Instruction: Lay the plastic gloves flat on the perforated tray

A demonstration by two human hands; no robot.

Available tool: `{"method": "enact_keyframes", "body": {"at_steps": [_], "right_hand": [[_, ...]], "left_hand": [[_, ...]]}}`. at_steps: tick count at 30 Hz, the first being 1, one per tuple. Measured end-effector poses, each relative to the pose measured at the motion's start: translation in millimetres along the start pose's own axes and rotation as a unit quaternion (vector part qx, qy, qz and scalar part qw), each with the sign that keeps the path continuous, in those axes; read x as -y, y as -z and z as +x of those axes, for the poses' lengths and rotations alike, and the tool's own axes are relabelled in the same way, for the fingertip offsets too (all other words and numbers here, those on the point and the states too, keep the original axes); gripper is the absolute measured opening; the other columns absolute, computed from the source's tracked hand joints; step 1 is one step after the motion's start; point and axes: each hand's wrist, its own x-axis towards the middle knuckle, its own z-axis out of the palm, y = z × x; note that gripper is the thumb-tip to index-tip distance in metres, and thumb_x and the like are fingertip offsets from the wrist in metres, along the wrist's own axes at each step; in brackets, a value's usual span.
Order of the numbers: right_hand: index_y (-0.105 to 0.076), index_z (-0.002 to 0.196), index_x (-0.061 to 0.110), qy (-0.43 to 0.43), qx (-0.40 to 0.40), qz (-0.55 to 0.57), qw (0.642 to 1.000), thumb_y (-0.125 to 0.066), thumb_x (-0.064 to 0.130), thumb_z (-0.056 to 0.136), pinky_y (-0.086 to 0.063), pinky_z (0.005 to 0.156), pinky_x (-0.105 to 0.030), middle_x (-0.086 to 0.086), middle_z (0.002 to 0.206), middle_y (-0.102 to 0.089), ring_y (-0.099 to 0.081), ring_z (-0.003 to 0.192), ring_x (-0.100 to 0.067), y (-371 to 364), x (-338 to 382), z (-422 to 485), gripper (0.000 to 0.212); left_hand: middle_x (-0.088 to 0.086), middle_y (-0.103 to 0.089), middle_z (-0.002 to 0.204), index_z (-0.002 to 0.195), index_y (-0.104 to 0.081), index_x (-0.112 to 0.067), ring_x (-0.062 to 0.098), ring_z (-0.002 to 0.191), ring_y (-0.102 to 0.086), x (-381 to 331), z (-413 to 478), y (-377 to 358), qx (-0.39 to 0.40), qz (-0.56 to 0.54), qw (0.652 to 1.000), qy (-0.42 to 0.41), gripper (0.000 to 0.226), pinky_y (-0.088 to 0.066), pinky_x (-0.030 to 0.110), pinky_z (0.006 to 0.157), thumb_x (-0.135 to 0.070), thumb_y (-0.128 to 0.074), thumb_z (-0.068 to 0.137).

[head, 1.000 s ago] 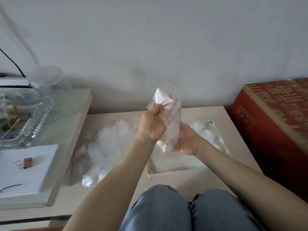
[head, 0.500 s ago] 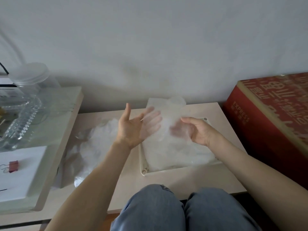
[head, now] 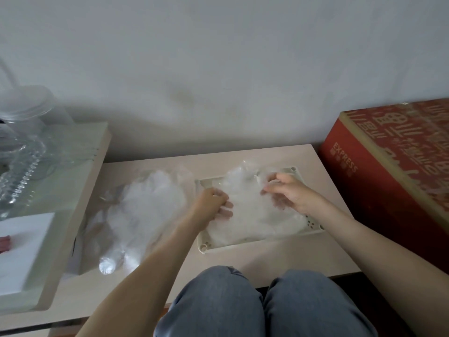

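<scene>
I see my left hand [head: 215,203] and right hand [head: 289,194] each pinching a glove [head: 245,215] over the tray [head: 313,228], where several seem already laid, though this one isn't flat yet and a pile [head: 145,205] waits beside it on the table [head: 267,259].

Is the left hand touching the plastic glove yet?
Touching. The head view shows the left hand gripping the plastic glove, which lies over the tray.
</scene>
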Motion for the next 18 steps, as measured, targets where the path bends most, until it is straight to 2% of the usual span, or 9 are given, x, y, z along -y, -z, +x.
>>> {"method": "enact_keyframes", "body": {"at_steps": [3,5,7,9,11,12,14,16,18], "right_hand": [[-0.055,0.105,0.013,0.014,-0.02,0.01,1.0,-0.059,0.002,0.09,-0.031,0.038,-0.022,-0.008,0.08,-0.065,-0.047,0.048,-0.016,5,-6,5,0.019],[-0.056,0.106,0.015,0.023,-0.022,-0.008,0.999,-0.058,0.002,0.09,-0.03,0.037,-0.022,-0.007,0.08,-0.063,-0.043,0.052,-0.019,6,-9,8,0.021],[-0.058,0.105,0.015,0.031,-0.022,-0.031,0.999,-0.058,0.002,0.09,-0.029,0.036,-0.022,-0.01,0.081,-0.06,-0.038,0.053,-0.022,5,-12,11,0.021],[-0.059,0.103,0.013,0.032,-0.028,-0.048,0.998,-0.057,-0.001,0.088,-0.028,0.034,-0.022,-0.012,0.08,-0.056,-0.037,0.051,-0.022,2,-12,13,0.021],[-0.06,0.104,0.009,0.027,-0.038,-0.066,0.997,-0.057,-0.003,0.088,-0.027,0.034,-0.022,-0.011,0.075,-0.053,-0.036,0.046,-0.019,-2,-13,13,0.02],[-0.06,0.103,0.008,0.023,-0.046,-0.075,0.996,-0.058,-0.003,0.087,-0.028,0.034,-0.022,-0.009,0.072,-0.053,-0.036,0.042,-0.016,-4,-13,13,0.019],[-0.062,0.099,0.01,0.014,-0.06,-0.086,0.994,-0.059,-0.002,0.086,-0.028,0.035,-0.022,-0.004,0.067,-0.053,-0.036,0.038,-0.011,-6,-15,14,0.017],[-0.063,0.099,0.009,0.005,-0.068,-0.095,0.993,-0.061,0.001,0.086,-0.03,0.037,-0.022,0.0,0.061,-0.053,-0.037,0.039,-0.011,-9,-18,15,0.016],[-0.063,0.101,0.008,-0.001,-0.073,-0.097,0.993,-0.061,0.002,0.087,-0.031,0.038,-0.022,0.003,0.058,-0.054,-0.038,0.041,-0.011,-11,-19,17,0.016]], "left_hand": [[0.011,-0.066,0.08,0.11,-0.05,-0.01,0.015,0.048,-0.062,6,-1,0,-0.029,0.016,0.999,-0.006,0.019,-0.052,0.026,0.049,-0.003,-0.05,0.092],[0.013,-0.066,0.082,0.121,-0.049,-0.013,0.02,0.056,-0.062,8,-1,0,-0.027,0.044,0.998,-0.024,0.038,-0.056,0.033,0.06,0.001,-0.053,0.087],[0.009,-0.065,0.09,0.132,-0.044,-0.015,0.021,0.072,-0.063,9,-2,0,-0.028,0.097,0.994,-0.05,0.051,-0.056,0.037,0.074,0.0,-0.054,0.084],[0.008,-0.055,0.119,0.141,-0.033,-0.014,0.022,0.102,-0.056,11,-2,-3,-0.065,0.208,0.972,-0.085,0.062,-0.048,0.034,0.091,-0.006,-0.056,0.084],[0.009,-0.034,0.14,0.146,-0.023,-0.011,0.027,0.127,-0.034,12,-6,-9,-0.143,0.315,0.926,-0.149,0.07,-0.033,0.036,0.108,-0.013,-0.057,0.084],[0.01,-0.03,0.142,0.145,-0.024,-0.01,0.029,0.129,-0.03,11,-8,-12,-0.188,0.366,0.89,-0.193,0.07,-0.029,0.038,0.11,-0.014,-0.058,0.084],[0.013,-0.038,0.14,0.137,-0.038,-0.009,0.033,0.121,-0.039,12,-9,-17,-0.242,0.449,0.809,-0.293,0.062,-0.037,0.045,0.102,-0.013,-0.061,0.08],[0.015,-0.051,0.131,0.123,-0.052,-0.01,0.033,0.11,-0.049,15,-6,-22,-0.234,0.494,0.738,-0.397,0.051,-0.046,0.044,0.09,-0.01,-0.066,0.073],[0.013,-0.056,0.127,0.112,-0.061,-0.012,0.031,0.11,-0.053,20,1,-28,-0.178,0.525,0.692,-0.462,0.037,-0.048,0.042,0.088,-0.01,-0.065,0.075]]}}
